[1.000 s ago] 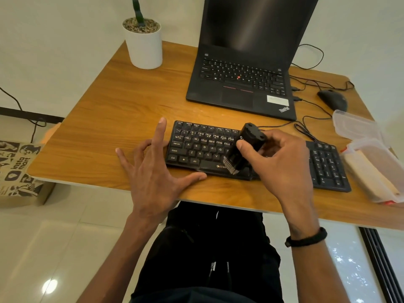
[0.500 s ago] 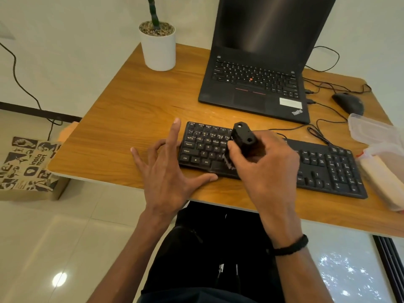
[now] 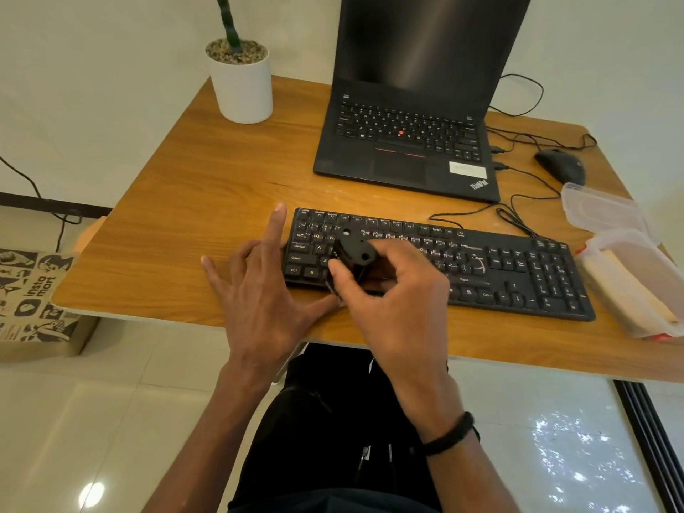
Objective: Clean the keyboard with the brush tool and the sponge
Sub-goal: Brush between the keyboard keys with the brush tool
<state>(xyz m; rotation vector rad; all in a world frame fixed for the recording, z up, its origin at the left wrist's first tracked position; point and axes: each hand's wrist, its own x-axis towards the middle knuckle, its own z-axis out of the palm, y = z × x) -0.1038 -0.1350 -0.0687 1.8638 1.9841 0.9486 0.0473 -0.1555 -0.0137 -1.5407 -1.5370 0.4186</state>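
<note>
Our right hand (image 3: 388, 290) grips the brush (image 3: 351, 255), tilted over the keyboard's (image 3: 481, 268) left keys. Just left of that grip, our left hand (image 3: 259, 290) lies flat, fingers spread, touching the keyboard's edge.

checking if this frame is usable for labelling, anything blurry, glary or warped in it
Head view: the right hand and the brush tool it grips are motion-smeared, bristles indistinct. The keyboard legends are soft; the left hand is sharper. Glare streaks the laptop screen, and bright patches reflect off the floor tiles. Wide-angle distortion bows the table edge.
</note>
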